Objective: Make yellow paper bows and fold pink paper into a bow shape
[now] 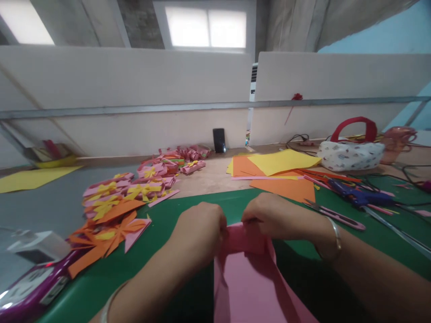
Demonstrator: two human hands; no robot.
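A large pink sheet of paper (249, 282) stretches from the near edge toward the middle of the green mat, its far end bent up and over. My left hand (205, 226) is closed on the left corner of that bent end. On the right corner, my right hand (266, 215) pinches the paper, fingertips curled down over the edge. A darker, reddish-pink strip shows between the two hands, where the paper overlaps. The fingertips of my left hand are partly hidden behind its knuckles.
Pink, yellow and orange paper pieces (114, 197) are heaped at left, near a purple device (33, 287). Yellow and orange sheets (283, 162), a utility knife (336, 215), a blue glue gun (360, 193) and a white bag (350, 154) lie at right. A phone (219, 141) leans against the back panel.
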